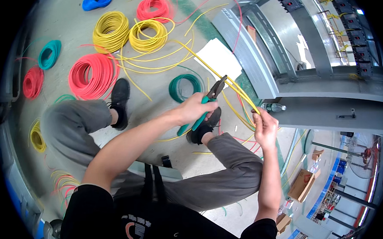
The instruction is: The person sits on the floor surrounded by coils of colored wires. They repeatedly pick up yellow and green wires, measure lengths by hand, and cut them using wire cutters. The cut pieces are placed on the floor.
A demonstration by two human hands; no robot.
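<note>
My left hand is closed round the green handles of a pair of pliers. The dark jaws point up and to the right, with their tips at a yellow wire; whether they bite it I cannot tell. Further along, my right hand pinches the yellow wire between thumb and fingers. From there it runs up and left across white paper sheets toward a yellow coil. A green coil lies on the floor just beyond my left hand.
A grey metal cabinet with rows of black breakers stands at the right; a clear bottle lies against it. Red coils, another yellow coil and loose wires cover the floor. A cardboard box sits at lower right.
</note>
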